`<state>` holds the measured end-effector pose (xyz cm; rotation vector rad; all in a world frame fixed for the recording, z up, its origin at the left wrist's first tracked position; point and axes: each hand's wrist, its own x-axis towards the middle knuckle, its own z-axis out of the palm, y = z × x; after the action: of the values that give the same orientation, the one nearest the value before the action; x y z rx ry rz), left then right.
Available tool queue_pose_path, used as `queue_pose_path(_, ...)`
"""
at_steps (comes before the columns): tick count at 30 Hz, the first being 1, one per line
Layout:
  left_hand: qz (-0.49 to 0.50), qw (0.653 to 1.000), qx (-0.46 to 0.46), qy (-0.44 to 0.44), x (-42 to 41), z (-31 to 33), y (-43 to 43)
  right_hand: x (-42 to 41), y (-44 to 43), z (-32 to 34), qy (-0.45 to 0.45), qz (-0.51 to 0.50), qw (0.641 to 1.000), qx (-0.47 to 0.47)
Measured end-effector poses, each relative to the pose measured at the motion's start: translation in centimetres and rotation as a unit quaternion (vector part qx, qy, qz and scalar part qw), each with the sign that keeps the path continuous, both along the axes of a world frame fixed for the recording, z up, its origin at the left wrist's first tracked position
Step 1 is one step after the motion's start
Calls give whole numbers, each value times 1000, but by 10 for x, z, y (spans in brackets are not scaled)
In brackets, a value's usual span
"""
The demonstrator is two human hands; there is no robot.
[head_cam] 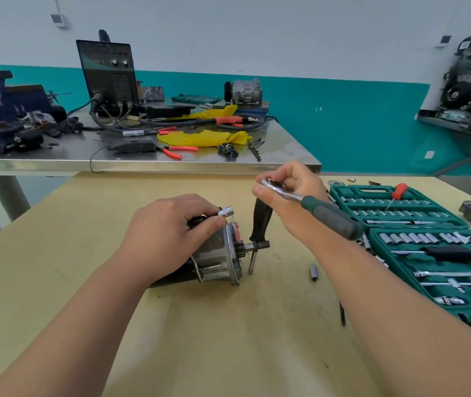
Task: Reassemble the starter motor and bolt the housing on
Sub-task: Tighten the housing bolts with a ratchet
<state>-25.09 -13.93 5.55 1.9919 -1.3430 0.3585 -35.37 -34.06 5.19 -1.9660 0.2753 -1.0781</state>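
Observation:
The starter motor point(217, 262) lies on its side on the wooden table point(199, 339), its silver flange and pinion shaft pointing right. My left hand point(171, 224) rests on top of the motor and pinches a small silver socket point(226, 211) between thumb and forefinger, just above the flange. My right hand point(288, 190) is raised to the right of the motor and holds the chrome head of a ratchet wrench point(328, 214); its green handle runs down over my wrist. A black-handled screwdriver point(260, 224) stands propped against the pinion end.
An open green socket set case point(429, 250) lies at the right. A loose socket point(313, 272) sits right of the motor. Beyond the wooden table stands a steel bench point(142, 159) with a welder, cables, pliers, yellow cloth and a vise.

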Motion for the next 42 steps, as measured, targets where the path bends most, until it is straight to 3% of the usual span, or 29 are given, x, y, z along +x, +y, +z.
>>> queue_pose_path(7, -2, 1000, -1, 4, 0, 0, 0, -7, 1, 8, 46, 32, 996, -62)
queue_pose_path(13, -1, 1000, -1, 9, -1, 0, 1, -3, -13, 9, 77, -68, 979, -173)
queue_pose_path(19, 0, 1000, 6, 10, 0, 0, 0, 2, -39, 26, 6, -151, 977, -152)
queue_pose_path(24, -3, 1000, 5, 6, 0, 0, 1, 5, -58, 32, 34, -232, 963, -131)
queue_pose_path(32, 6, 1000, 7, 9, 1, 0, 0, 8, -62, 19, 80, -203, 966, -139)
queue_pose_path(33, 4, 1000, 10, 9, 0, 0, -1, 9, -58, 19, 68, -213, 969, -109)
queue_pose_path(36, 5, 1000, 13, 6, 1, 0, 0, 7, -37, 25, -59, -157, 977, 133)
queue_pose_path(37, 7, 1000, 14, 7, 2, 0, 0, 6, -26, 24, -62, -132, 971, 191)
queue_pose_path(39, 8, 1000, 14, 12, 1, 1, -1, 5, -1, 15, 5, -110, 964, 242)
queue_pose_path(42, 5, 1000, 6, 19, 0, 1, -1, 6, 29, 4, 107, -55, 965, 234)
